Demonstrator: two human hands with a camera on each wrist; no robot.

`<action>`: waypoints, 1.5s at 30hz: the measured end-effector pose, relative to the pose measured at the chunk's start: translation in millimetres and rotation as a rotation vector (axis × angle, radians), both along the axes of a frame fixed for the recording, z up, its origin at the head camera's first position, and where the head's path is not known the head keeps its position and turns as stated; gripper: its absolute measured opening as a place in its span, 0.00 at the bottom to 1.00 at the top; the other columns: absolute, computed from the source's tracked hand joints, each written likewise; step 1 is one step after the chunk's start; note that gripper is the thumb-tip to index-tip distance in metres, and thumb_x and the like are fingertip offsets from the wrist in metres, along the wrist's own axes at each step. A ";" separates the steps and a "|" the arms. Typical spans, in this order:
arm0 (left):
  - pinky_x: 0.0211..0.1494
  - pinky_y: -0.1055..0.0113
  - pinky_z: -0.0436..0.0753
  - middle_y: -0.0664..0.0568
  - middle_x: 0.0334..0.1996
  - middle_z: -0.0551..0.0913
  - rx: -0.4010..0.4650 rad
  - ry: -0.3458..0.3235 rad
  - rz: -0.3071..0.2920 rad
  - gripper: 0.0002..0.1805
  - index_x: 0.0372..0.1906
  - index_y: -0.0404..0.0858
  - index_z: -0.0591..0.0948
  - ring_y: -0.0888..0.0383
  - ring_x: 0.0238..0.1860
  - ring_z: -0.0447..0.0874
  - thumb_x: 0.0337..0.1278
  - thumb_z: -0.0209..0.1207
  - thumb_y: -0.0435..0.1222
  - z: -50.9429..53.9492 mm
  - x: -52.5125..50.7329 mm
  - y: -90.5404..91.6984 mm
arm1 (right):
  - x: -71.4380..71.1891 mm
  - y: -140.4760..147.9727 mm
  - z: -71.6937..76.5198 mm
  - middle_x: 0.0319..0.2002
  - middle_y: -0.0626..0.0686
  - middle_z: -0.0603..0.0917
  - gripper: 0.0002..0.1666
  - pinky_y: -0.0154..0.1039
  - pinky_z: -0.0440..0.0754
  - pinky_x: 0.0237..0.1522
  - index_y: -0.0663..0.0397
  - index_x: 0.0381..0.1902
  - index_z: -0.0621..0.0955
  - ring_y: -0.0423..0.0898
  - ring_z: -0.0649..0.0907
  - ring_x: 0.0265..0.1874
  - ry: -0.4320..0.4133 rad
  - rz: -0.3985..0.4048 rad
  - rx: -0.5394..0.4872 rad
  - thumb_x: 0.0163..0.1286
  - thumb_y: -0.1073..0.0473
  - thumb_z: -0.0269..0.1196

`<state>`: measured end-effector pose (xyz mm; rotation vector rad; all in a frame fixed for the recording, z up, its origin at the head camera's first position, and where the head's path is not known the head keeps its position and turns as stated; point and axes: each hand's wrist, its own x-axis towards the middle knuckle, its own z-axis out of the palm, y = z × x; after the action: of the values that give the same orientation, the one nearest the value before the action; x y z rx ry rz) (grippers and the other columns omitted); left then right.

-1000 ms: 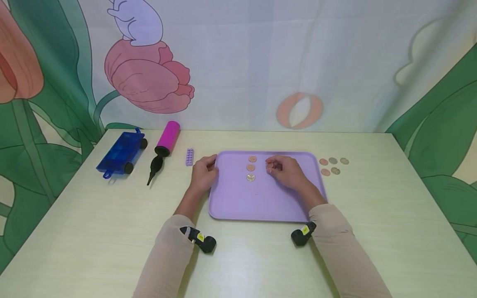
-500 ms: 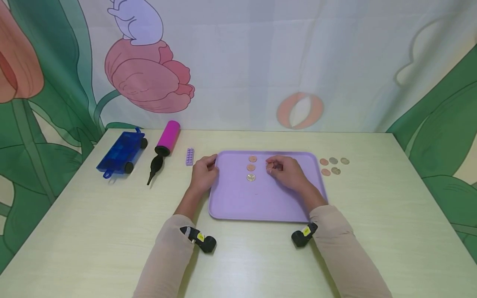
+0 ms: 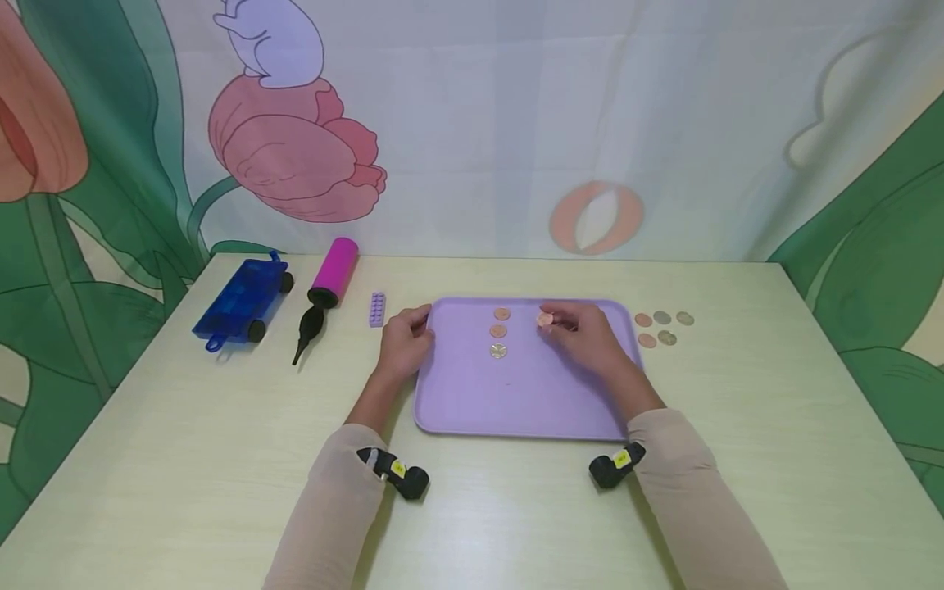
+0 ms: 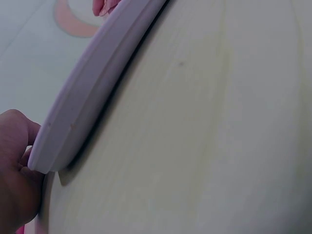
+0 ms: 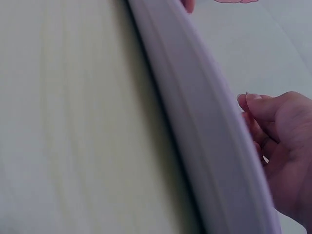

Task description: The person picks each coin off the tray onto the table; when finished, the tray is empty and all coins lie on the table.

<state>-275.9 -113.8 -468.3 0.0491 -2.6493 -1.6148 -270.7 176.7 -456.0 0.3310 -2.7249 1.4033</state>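
A purple tray (image 3: pixel 472 401) lies on the table. My left hand (image 3: pixel 401 344) grips its upper left edge, and in the left wrist view that hand (image 4: pixel 18 170) has its fingers and thumb at the rim. Over the tray's right half, my right hand (image 3: pixel 588 338) pinches a copper coin (image 3: pixel 545 319) between thumb and fingertips. Left of it, a column of coins lies in the tray: a copper coin (image 3: pixel 502 314), another copper coin (image 3: pixel 498 331) and a silvery coin (image 3: pixel 498 351). The tray wall hides part of the right hand (image 5: pixel 287 146) in the right wrist view.
Several loose copper and silvery coins (image 3: pixel 667 338) lie on the table just right of the tray. To the left are a purple toy brick (image 3: pixel 377 310), a pink hand pump (image 3: pixel 335 270) with a black nozzle, and a blue wheeled toy cart (image 3: pixel 242 301). A printed curtain (image 3: pixel 457 147) hangs behind.
My right hand has moved a little to the right with the pinched coin, whose face now shows more. The left hand stays at the tray edge, and the coins in the column keep their places.
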 end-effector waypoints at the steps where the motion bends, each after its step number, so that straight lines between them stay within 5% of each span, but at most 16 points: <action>1: 0.72 0.57 0.81 0.35 0.66 0.78 0.000 0.001 0.000 0.27 0.69 0.30 0.74 0.44 0.66 0.80 0.63 0.54 0.25 0.1 -0.1 0.0 | 0.6 2.1 1.6 0.47 0.65 0.89 0.22 0.27 0.80 0.42 0.65 0.60 0.82 0.46 0.85 0.40 -0.002 -0.002 0.002 0.68 0.67 0.64; 15: 0.72 0.58 0.81 0.34 0.64 0.79 0.016 0.015 -0.015 0.27 0.68 0.29 0.74 0.43 0.67 0.79 0.62 0.53 0.23 0.3 0.8 -0.3 | 17.6 68.7 26.8 0.46 0.70 0.86 0.22 0.20 0.78 0.31 0.66 0.60 0.81 0.28 0.77 0.31 0.005 -0.109 0.003 0.69 0.66 0.65; 23: 0.72 0.57 0.81 0.34 0.65 0.78 0.003 0.009 -0.019 0.28 0.69 0.30 0.73 0.43 0.67 0.79 0.63 0.53 0.24 0.7 -0.3 -0.4 | 32.4 134.7 18.1 0.49 0.68 0.85 0.24 0.20 0.76 0.31 0.65 0.63 0.79 0.26 0.75 0.32 -0.011 -0.215 0.139 0.74 0.58 0.62; 31: 0.72 0.57 0.81 0.34 0.66 0.78 0.004 0.010 -0.015 0.28 0.69 0.30 0.73 0.43 0.67 0.79 0.63 0.53 0.24 0.0 0.3 0.0 | 38.8 177.8 3.3 0.45 0.65 0.85 0.24 0.20 0.72 0.30 0.65 0.60 0.81 0.32 0.74 0.33 -0.056 -0.292 0.268 0.74 0.55 0.63; 39: 0.72 0.58 0.80 0.34 0.65 0.78 0.007 0.009 -0.019 0.27 0.69 0.29 0.73 0.44 0.68 0.79 0.63 0.53 0.24 0.0 0.5 -0.9 | 33.0 180.4 -3.3 0.46 0.64 0.83 0.26 0.22 0.72 0.32 0.66 0.61 0.79 0.50 0.77 0.42 -0.134 -0.274 0.305 0.75 0.53 0.62; 45: 0.73 0.58 0.80 0.34 0.65 0.78 0.018 0.007 -0.017 0.28 0.69 0.29 0.73 0.44 0.68 0.78 0.63 0.53 0.24 1.0 1.6 -0.6 | 31.6 179.8 -2.1 0.47 0.63 0.82 0.28 0.23 0.72 0.34 0.66 0.62 0.79 0.53 0.77 0.44 -0.172 -0.270 0.312 0.76 0.49 0.60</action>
<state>-274.2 -114.4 -467.3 0.0208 -2.6373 -1.6406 -239.2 356.6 -458.1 -0.1504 -2.9853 0.9822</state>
